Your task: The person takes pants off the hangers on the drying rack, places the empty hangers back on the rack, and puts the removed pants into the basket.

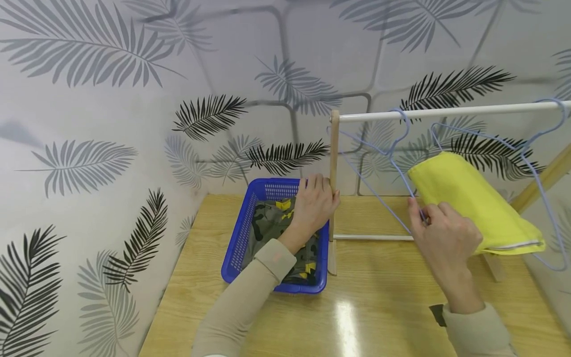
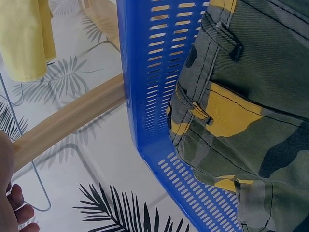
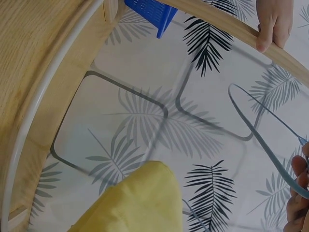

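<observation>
Wall bkgd: pale wall w/ grey + black leaf prints, running behind everything.
Surface: light wood-grain counter, bright glare streak on near part.
Basket: blue basket, slotted sides, on left part of counter, just beside rack's left end.
In basket: camo garment, dk green/grey/black w/ yellow patches; belt-loop-like tabs + stitching visible in left wrist view.
Left hand: left hand clamped round wooden post, fingers curled; in head view it covers part of basket's far right edge.
Rack, left end: wooden post, upright, btwn basket & hangers; white rail runs right from its top, white lower bar down low.
Hanger 1: blue hanger, bare, hook up at rail, tilted, lower part in right hand.
Right hand: right hand pinching hanger 1's right side btwn thumb & fingers; well apart from the other hand.
Yellow pc: folded yellow cloth, hung on hanger 2, just right of hanger 1, far side of right hand.
Hanger 2: second blue hanger, at rail's right part.
Far right: slanted wooden leg, partly behind hanger 2.
</observation>
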Demonstrator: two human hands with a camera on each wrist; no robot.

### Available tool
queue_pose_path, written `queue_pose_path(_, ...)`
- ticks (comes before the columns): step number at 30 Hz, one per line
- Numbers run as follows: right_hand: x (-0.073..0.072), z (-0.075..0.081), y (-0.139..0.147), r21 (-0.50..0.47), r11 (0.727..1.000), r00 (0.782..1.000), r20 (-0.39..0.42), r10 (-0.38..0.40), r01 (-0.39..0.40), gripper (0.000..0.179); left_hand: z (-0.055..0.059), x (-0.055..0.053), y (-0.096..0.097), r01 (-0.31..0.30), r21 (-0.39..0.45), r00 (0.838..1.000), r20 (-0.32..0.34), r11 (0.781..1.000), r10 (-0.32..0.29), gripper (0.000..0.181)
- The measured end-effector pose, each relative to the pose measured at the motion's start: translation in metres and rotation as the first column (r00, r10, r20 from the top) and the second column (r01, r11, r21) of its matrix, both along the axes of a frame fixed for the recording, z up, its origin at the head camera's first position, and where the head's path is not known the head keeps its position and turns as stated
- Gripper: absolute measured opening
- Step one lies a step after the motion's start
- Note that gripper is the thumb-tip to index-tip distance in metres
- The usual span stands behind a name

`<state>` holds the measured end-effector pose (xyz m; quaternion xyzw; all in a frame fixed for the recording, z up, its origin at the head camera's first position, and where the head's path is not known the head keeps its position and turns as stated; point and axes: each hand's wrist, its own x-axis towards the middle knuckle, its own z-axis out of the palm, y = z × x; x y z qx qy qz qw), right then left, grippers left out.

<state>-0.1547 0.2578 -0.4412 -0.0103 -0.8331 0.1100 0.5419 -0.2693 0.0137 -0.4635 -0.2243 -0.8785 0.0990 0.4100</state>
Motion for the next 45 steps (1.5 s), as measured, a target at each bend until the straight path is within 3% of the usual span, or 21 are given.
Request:
queue_pose_path(20, 0.016, 0.014, 0.008, -0.052, 0.996, 0.996, 0.056, 0.069, -0.066, 0.058, 0.0, 0.0, 0.0, -0.016, -0.011, 1.0, -0.005, 1.0, 0.015, 0.038)
queue_pose_path(26, 0.026, 0.025, 0.012, -0.067, 0.994, 0.988, 0.123, 0.089, -0.081, 0.055, 0.0, 0.001, 0.0, -0.022, -0.018, 1.0, 0.004, 1.0, 0.022, 0.038)
queue_pose_path(40, 0.035, 0.047, 0.035, -0.061, 0.989, 0.976, 0.165, 0.144, -0.136, 0.066, 0.001, 0.0, 0.0, -0.014, -0.013, 1.0, 0.017, 1.0, 0.015, 0.038)
queue_pose_path(45, 0.04, 0.056, 0.045, -0.052, 0.986, 0.967, 0.195, 0.163, -0.156, 0.079, 0.002, 0.001, 0.0, -0.013, -0.015, 1.0, 0.027, 1.0, 0.013, 0.04)
